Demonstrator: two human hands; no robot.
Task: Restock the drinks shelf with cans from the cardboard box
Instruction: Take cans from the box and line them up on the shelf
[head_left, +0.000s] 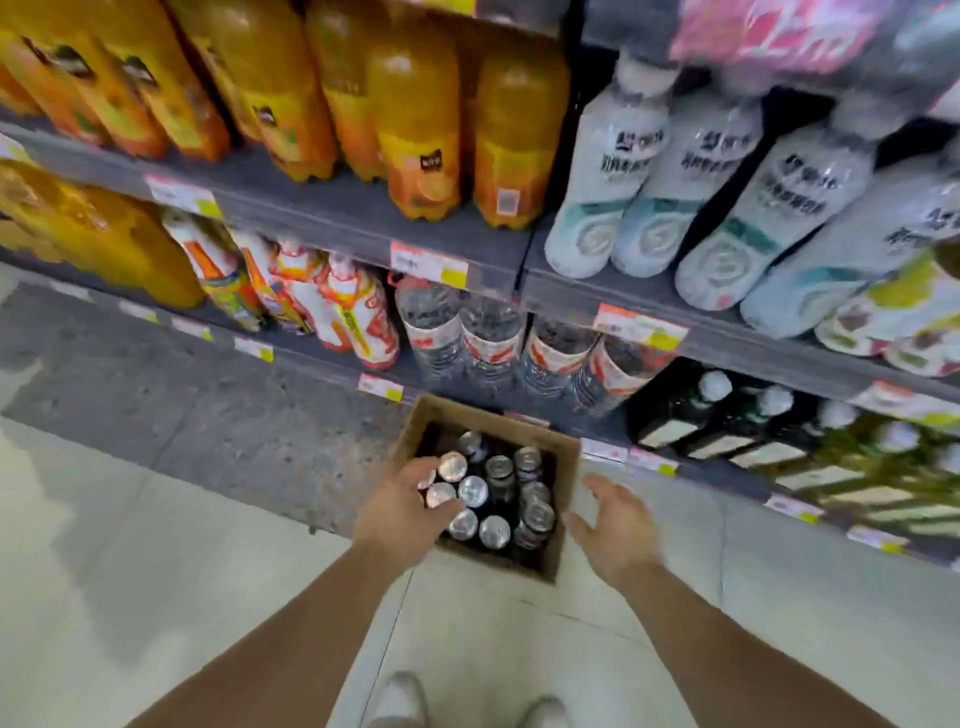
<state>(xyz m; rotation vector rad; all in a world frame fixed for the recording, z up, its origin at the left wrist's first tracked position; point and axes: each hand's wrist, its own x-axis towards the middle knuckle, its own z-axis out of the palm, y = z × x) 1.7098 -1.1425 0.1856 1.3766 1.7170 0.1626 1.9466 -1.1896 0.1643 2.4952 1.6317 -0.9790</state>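
Reaching into the cardboard box (563, 525) on the floor below the drinks shelf (363, 208), the left hand (397, 512) curls over cans (472, 491); whether it grips one cannot be told. The right hand (615, 525), fingers apart, hovers beside the box's right wall, seemingly to steady it.

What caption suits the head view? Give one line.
Both hands, left and right, reach toward cans in a box below drinks shelves.

open cardboard box (566, 457) on the floor below the drinks shelf (363, 218), holding upright silver-topped cans (493, 531).
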